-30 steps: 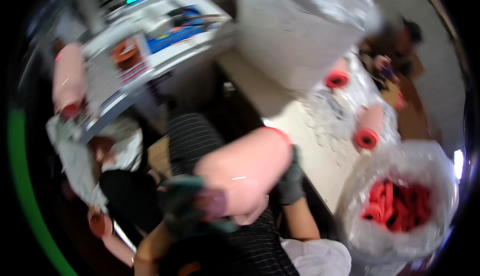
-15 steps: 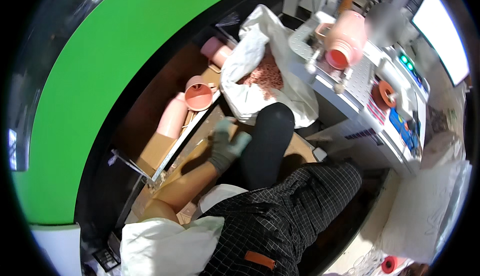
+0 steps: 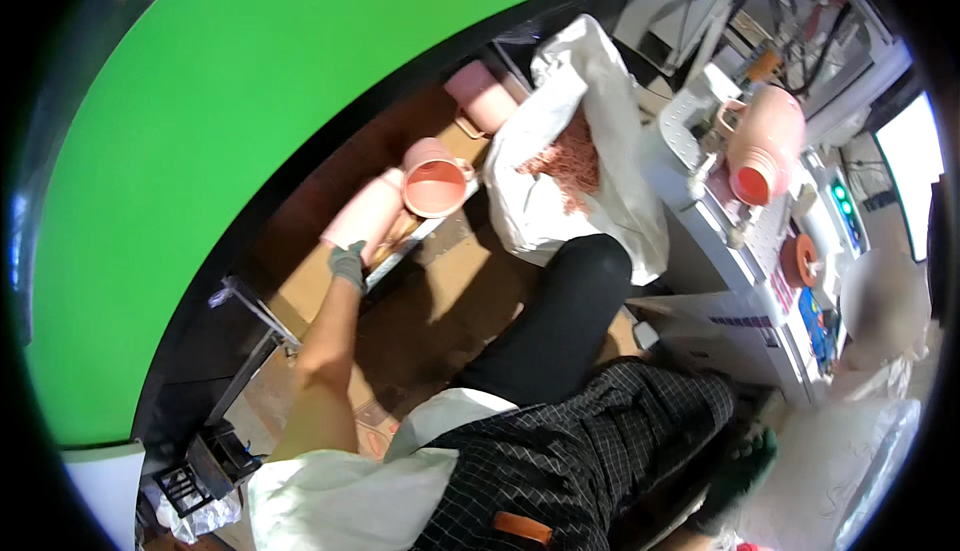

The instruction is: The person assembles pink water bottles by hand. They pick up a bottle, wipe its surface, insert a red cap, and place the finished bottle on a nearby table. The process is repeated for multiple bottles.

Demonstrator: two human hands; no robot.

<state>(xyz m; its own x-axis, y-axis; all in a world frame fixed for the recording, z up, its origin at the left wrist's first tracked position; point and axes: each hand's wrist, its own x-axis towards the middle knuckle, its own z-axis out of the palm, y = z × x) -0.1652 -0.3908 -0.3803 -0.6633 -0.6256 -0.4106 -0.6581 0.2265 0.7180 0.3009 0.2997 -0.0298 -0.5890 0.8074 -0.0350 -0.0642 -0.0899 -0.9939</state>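
Head view: left hand (image 3: 347, 265) is touching the near end of a pink bottle (image 3: 365, 215) lying on the shelf (image 3: 303, 296), right beside a jug (image 3: 434, 184), but honestly can't tell if its fingers are clamped. Right hand (image 3: 738, 479) is down by a white bag (image 3: 835, 471), fingers unclear too.

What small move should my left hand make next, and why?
Perhaps settle your left hand more securely around the pink jug: its gloved fingers are at the jug's near end, and an open pink cup sits close beside the other end.
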